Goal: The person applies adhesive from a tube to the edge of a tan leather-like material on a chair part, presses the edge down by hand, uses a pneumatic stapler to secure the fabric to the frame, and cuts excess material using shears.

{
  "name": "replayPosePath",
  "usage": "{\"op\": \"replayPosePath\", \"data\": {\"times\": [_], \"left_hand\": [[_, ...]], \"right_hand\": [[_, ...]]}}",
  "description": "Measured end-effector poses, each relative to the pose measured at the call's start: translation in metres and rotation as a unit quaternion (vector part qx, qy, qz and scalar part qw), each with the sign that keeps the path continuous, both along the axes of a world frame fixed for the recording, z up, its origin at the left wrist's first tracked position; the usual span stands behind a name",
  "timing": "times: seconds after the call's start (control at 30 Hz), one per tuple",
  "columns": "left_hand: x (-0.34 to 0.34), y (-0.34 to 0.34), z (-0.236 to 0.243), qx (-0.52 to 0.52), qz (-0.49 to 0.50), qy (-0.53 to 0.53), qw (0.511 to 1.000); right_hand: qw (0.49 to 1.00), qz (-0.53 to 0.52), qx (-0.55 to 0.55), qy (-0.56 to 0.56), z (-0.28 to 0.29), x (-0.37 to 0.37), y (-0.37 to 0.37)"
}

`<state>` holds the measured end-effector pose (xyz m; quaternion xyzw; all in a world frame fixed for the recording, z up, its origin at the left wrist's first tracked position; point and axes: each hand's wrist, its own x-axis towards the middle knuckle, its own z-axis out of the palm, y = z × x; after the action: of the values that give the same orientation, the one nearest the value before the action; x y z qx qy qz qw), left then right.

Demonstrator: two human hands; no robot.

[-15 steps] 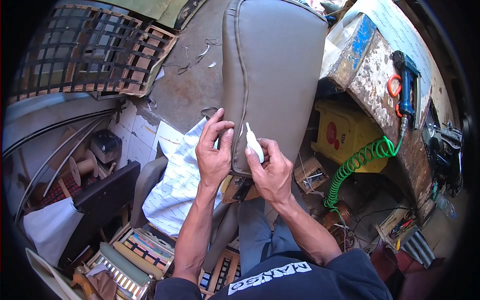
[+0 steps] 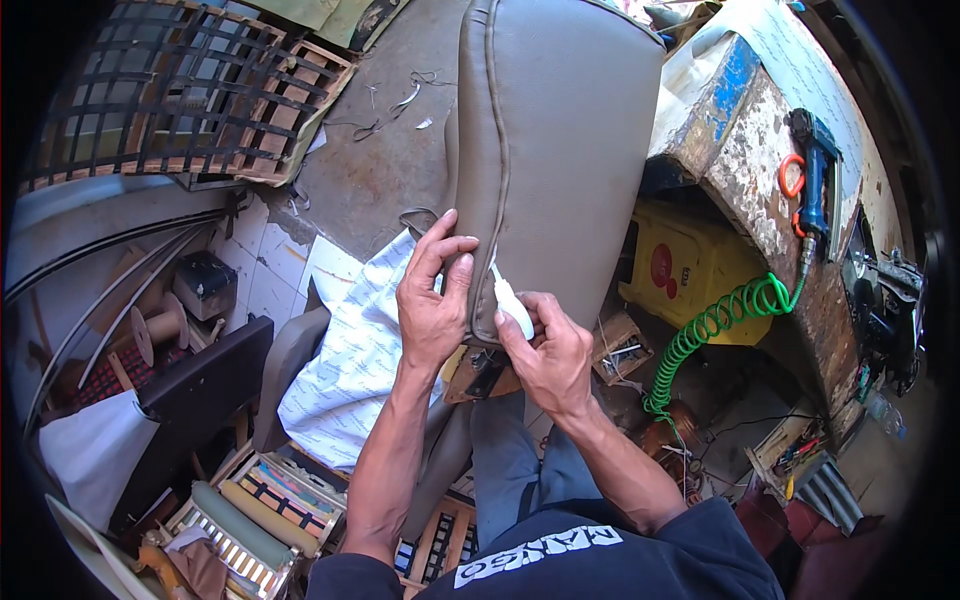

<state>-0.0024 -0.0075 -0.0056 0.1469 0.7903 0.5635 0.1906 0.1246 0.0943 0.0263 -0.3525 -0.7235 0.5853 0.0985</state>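
Observation:
A taupe padded cushion (image 2: pixel 561 138) with a piped seam stands before me. My left hand (image 2: pixel 433 300) grips its lower left edge, fingers bent beside the seam. My right hand (image 2: pixel 553 355) holds a small white squeeze bottle (image 2: pixel 512 310) at the lower part of the cushion; its narrow nozzle points up at the piping. A metal and wooden piece (image 2: pixel 470 378) shows beneath the cushion, partly hidden by my hands.
A worn bench (image 2: pixel 740 160) on the right carries a blue pneumatic tool (image 2: pixel 815 165) with a coiled green hose (image 2: pixel 690 355). A yellow container (image 2: pixel 680 260) is under it. White printed fabric (image 2: pixel 340 390), a webbed frame (image 2: pixel 160 95) and rolled material (image 2: pixel 240 530) lie at left.
The cushion has shifted slightly to the right. Both hands have moved a little rightward, and the bottle sits slightly lower, its nozzle closer against the seam.

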Motion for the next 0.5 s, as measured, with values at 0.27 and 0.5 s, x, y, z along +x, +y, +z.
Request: {"op": "replayPosePath", "data": {"times": [0.27,0.5], "left_hand": [[-0.003,-0.016,0.003,-0.021,-0.088,0.036,0.995],[-0.001,-0.020,0.007,-0.024,-0.113,0.030,0.993]], "right_hand": [[0.998,0.035,-0.040,-0.015,0.009,0.022,-0.017],[1.000,-0.014,-0.013,-0.002,0.010,0.005,-0.002]]}}
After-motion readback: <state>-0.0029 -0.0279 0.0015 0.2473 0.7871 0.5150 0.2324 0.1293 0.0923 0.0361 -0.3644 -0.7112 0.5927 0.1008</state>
